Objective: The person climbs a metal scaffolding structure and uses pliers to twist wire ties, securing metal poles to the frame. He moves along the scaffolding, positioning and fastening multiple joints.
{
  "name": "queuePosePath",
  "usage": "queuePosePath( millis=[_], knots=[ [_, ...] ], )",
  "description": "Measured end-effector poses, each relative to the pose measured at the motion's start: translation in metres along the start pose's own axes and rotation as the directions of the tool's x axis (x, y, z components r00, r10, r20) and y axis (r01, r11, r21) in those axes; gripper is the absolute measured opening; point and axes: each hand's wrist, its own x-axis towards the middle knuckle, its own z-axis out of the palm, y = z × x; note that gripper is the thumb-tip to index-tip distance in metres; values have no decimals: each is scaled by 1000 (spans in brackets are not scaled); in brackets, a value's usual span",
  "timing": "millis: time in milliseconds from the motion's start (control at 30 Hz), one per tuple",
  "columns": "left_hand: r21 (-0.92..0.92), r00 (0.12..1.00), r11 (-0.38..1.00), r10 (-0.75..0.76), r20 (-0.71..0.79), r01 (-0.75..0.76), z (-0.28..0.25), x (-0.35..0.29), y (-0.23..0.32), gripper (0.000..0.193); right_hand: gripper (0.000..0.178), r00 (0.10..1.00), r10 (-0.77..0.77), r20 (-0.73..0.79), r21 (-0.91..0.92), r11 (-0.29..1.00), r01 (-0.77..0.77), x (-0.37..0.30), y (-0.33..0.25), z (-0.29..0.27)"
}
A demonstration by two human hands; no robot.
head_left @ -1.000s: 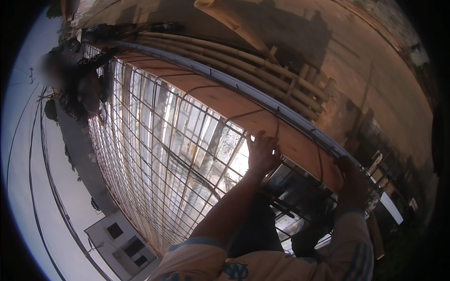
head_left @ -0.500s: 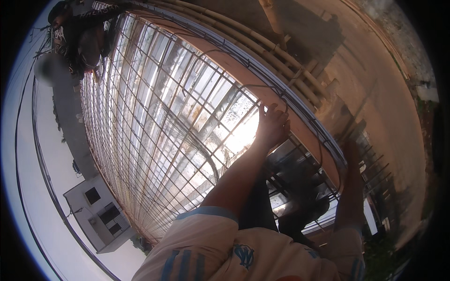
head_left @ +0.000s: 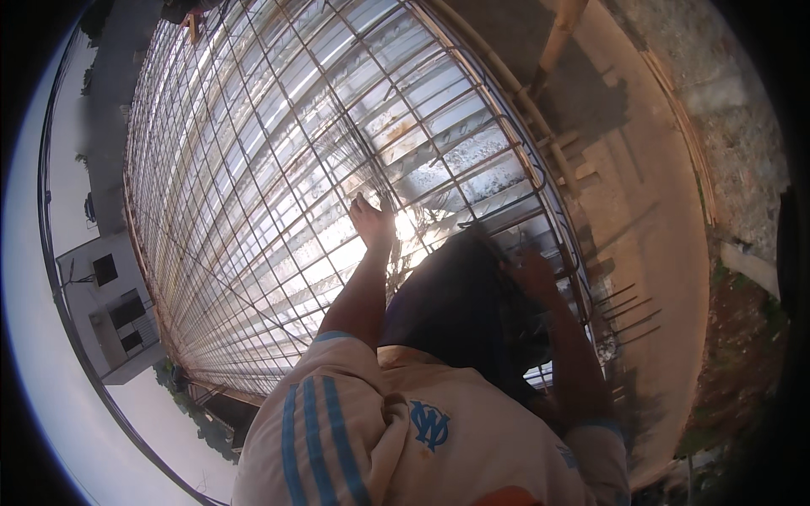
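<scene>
My left hand (head_left: pixel 373 223) reaches over the steel rebar mesh (head_left: pixel 278 135), its thumb and fingers apart. Right beside its fingertips lies a bundle of thin tie wire (head_left: pixel 359 156), spread along the bars; whether they touch is hard to see. My right hand (head_left: pixel 531 274) is lower and further right, next to my dark-trousered knee (head_left: pixel 451 282). Shadow and blur hide its fingers and anything in them. Under the mesh, ribbed shiny metal decking (head_left: pixel 464 156) reflects strong glare.
Along the right, the deck's edge (head_left: pixel 553 202) drops to a dirt road (head_left: pixel 666 278) far below. Bamboo poles (head_left: pixel 557 42) stand outside it, and bare rebar ends (head_left: pixel 629 312) jut out. Another person's hand (head_left: pixel 192 18) shows at the top left. A white house (head_left: pixel 110 308) stands beyond.
My left hand has left the board at the deck's edge and moved left to the wire bundle. My right hand has come inward from the outer edge toward my knee. My view has turned.
</scene>
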Motion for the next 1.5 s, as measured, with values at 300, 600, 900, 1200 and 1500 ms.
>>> queuePosePath(
  millis=[300,600,900,1200,1500],
  knots=[
    [-197,988,970,127,-82,-141,-54,-15,-24,67,37,925,361,119,-141,928,-344,-12,-17,64],
    [-224,851,968,212,481,-114,25,-26,-65,64,35,918,363,162,-217,920,-326,-18,-13,54],
    [91,722,991,9,692,-100,84,-12,-51,79,36,877,466,121,-314,856,-411,-8,-29,68],
    [203,832,960,48,553,-191,87,-17,-34,77,27,978,47,-203,-318,942,-111,-25,17,94],
    [201,633,971,-238,737,131,72,-10,-44,99,36,916,401,27,-286,881,-378,-7,-21,72]
  ],
)
